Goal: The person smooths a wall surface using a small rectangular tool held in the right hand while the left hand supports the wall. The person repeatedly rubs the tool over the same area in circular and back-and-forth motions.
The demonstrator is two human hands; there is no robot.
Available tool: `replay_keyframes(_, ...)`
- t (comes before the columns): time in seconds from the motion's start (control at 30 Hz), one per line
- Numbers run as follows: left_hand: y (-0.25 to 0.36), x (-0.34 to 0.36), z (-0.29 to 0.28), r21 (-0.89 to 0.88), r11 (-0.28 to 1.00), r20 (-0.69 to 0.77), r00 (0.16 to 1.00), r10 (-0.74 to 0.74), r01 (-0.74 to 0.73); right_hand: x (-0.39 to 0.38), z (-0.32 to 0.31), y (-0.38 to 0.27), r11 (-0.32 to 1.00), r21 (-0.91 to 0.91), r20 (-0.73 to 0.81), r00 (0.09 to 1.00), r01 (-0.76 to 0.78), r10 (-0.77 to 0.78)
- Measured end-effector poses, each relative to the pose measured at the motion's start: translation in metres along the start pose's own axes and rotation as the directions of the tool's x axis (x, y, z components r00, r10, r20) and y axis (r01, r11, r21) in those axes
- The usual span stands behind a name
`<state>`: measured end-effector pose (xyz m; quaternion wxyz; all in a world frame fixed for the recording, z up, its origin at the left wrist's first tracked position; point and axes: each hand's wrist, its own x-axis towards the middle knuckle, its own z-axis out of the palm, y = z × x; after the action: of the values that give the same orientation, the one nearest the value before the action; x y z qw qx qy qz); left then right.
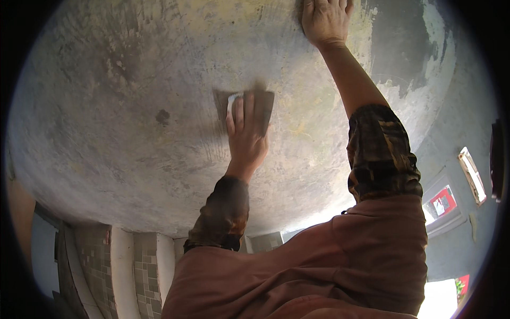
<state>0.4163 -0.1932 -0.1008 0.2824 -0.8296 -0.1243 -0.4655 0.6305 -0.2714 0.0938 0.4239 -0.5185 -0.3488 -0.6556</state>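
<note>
Grey sheet [269, 105] is held under the left hand [247, 135], fingers extended; right hand [328, 22], above-right of the sheet, is cropped, hold unclear.

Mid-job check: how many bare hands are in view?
2. The left hand is near the picture's middle, over a flat pad at the mottled surface; the right hand is at the top edge, fingertips cut off. No other hands show.

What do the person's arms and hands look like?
The left hand and right hand are bare. The left sleeve and right sleeve are wrinkly and dark, with brownish patches. They meet a reddish-brown top.
</note>
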Motion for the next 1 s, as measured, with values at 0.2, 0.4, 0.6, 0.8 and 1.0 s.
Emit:
replay_keyframes(0.2, -0.026, 0.038, 0.001, -0.117, 0.978, 0.019, 0.985, -0.173, 0.174, -0.002, 0.0, -0.002, 1.0, -0.028, -0.009, 1.0, 0.003, -0.003)
replay_keyframes(0.4, -0.016, 0.017, 0.0, -0.058, 0.981, 0.051, 0.982, -0.182, 0.184, -0.001, 0.002, 0.004, 0.999, -0.041, -0.003, 1.0, 0.007, -0.007)
replay_keyframes(0.6, -0.011, -0.028, 0.017, -0.027, 0.995, 0.059, 0.994, -0.09, 0.092, -0.011, -0.01, -0.023, 1.0, -0.01, -0.004, 1.0, -0.005, 0.005)
replay_keyframes(0.8, -0.003, -0.043, 0.026, -0.11, 0.981, 0.172, 0.975, -0.139, 0.159, -0.093, -0.027, -0.055, 0.992, 0.088, 0.234, 0.966, 0.088, -0.106)
replay_keyframes(1.0, -0.016, -0.02, 0.013, -0.086, 0.991, 0.094, 0.991, -0.099, 0.107, -0.115, -0.013, -0.042, 0.991, 0.112, 0.212, 0.972, 0.079, -0.101)
